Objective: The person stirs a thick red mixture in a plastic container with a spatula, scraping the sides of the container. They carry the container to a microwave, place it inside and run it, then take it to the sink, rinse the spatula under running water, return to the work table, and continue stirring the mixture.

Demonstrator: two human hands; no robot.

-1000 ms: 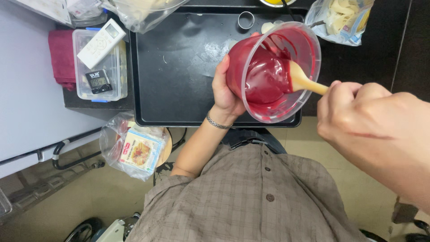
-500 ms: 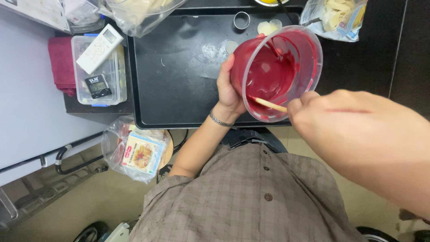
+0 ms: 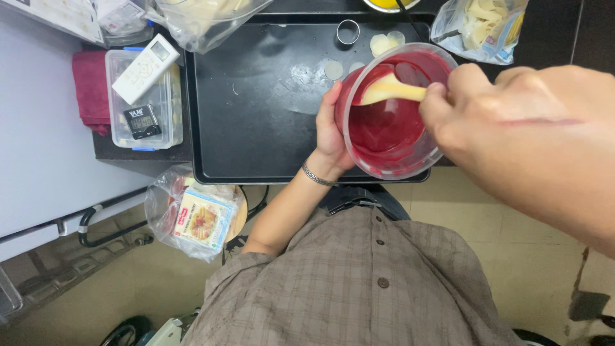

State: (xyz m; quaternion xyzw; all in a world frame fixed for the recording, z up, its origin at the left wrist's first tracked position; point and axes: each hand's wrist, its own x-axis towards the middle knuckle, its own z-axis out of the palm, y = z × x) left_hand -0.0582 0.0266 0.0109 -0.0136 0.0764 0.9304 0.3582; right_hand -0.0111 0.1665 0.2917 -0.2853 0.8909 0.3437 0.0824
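Bowl [image 3: 396,109] of clear plastic, coated with red batter, sits tilted over the black tray [image 3: 256,115], held at its nine o'clock side by the left hand [image 3: 330,131], grip clenched on the wall. Right hand [image 3: 512,122] grasps a pale spatula [image 3: 391,90] dipped inside. At ten o'clock lies a ring cutter [image 3: 348,31].

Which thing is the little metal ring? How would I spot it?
Find the big black tray on the counter. Along its far edge, just beyond the clear tub of red batter, stands a small round metal ring. The pale dough discs beside it are flat and solid; the ring is shiny and hollow.
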